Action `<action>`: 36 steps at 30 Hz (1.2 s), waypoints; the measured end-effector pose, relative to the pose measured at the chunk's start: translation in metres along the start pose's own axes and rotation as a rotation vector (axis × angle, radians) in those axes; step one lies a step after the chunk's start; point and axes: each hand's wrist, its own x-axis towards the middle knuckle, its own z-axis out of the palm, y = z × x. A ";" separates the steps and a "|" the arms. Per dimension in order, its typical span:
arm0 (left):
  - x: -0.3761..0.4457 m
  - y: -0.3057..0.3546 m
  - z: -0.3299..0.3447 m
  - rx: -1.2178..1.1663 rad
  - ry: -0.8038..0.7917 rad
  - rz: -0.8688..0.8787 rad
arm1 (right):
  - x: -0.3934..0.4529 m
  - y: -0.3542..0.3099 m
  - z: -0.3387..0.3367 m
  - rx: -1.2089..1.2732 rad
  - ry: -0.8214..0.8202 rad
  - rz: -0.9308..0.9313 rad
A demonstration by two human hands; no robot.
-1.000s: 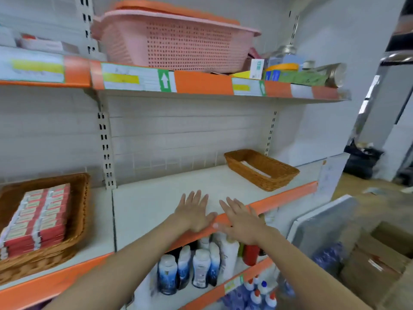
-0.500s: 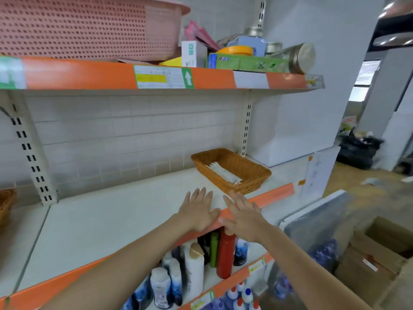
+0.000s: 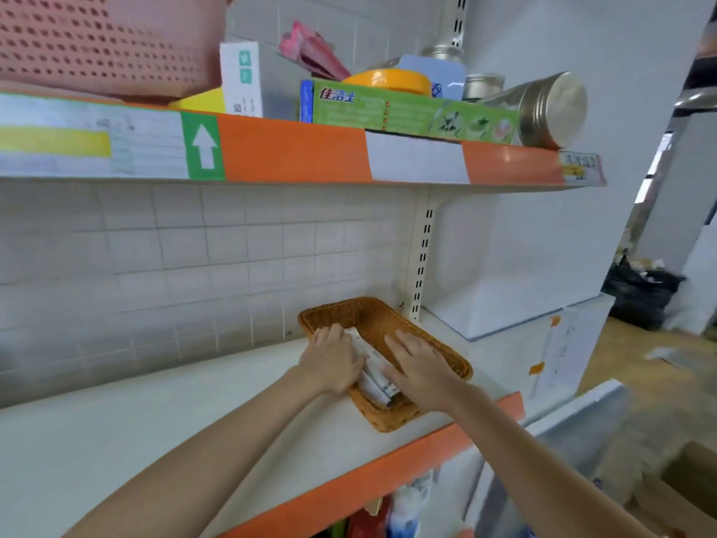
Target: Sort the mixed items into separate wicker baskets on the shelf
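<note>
- The white shelf (image 3: pixel 163 429) with its orange front edge filled my view, and the upper shelf (image 3: pixel 295 153) hung above it, crowded with the mixed items.
- On that upper shelf I saw a pink plastic basket (image 3: pixel 97 40) at far left, a long green box (image 3: pixel 411 110) and a metal-lidded jar (image 3: pixel 551 110) lying on its side at the right end.
- The wicker basket (image 3: pixel 438 351) sat at the right of the white shelf, its near corner close to the orange edge.
- My left hand (image 3: pixel 333 359) lay over the basket's left rim, and my right hand (image 3: pixel 419 363) reached inside it.
- Both grips were on the white packets (image 3: pixel 374 372) in the basket; the left fingers looked curled onto them, the right lay flatter, and I could not tell how firmly either held.
- I judged the risk to be a sideways push: the basket looked light, and uneven pressure could have slid it toward the edge.
- The jar above, resting on its side near the lip, could have rolled off if the shelf were jolted.
</note>
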 end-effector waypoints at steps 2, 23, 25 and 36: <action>0.012 -0.002 0.003 0.032 -0.032 -0.028 | 0.015 0.005 0.002 -0.001 -0.040 -0.024; 0.050 0.043 0.018 0.311 -0.110 -0.451 | 0.111 0.047 0.009 0.051 -0.230 -0.370; 0.051 0.050 0.018 0.312 -0.095 -0.482 | 0.112 0.049 0.013 0.073 -0.193 -0.391; 0.048 0.053 0.029 0.253 0.113 -0.459 | 0.104 0.048 0.016 0.179 -0.143 -0.311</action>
